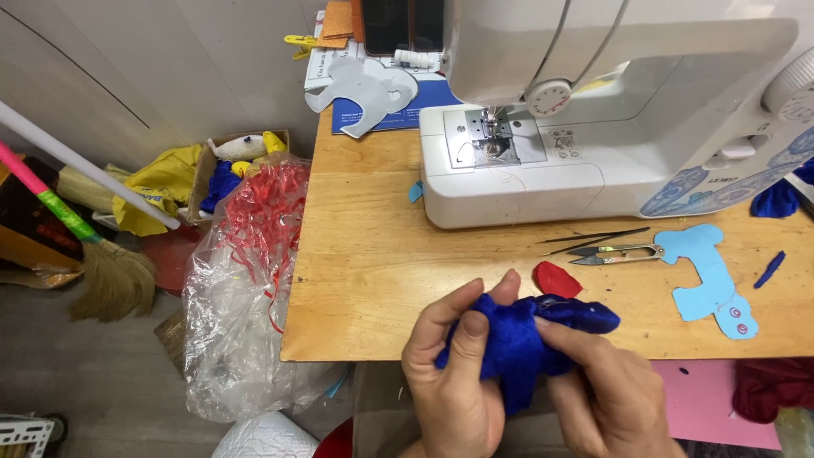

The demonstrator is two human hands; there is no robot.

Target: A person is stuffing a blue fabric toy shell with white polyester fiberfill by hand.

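So I've got this blue fabric piece (517, 343) bunched up between both hands at the front edge of the wooden table (365, 280), right in front of me. My left hand (449, 373) is wrapped round its left side, thumb and index finger pressed in on the cloth, pinching a fold. My right hand (606, 394) comes in from the other side, thumb and fingers closed on the right end, where a little arm of the fabric sticks out toward the right.

The piece runs roughly left to right across my hands, with a flap hanging down between them over the table edge. Both hands are equally on it, neither one is really nearer.

Just behind the cloth sits a small red scrap (557, 278), almost touching it. Further right are the thread snips (616, 253), the tweezers (593, 238) and a light blue paper pattern (708, 280). The white sewing machine (610, 127) stands well behind, its needle up and to the right of my hands.
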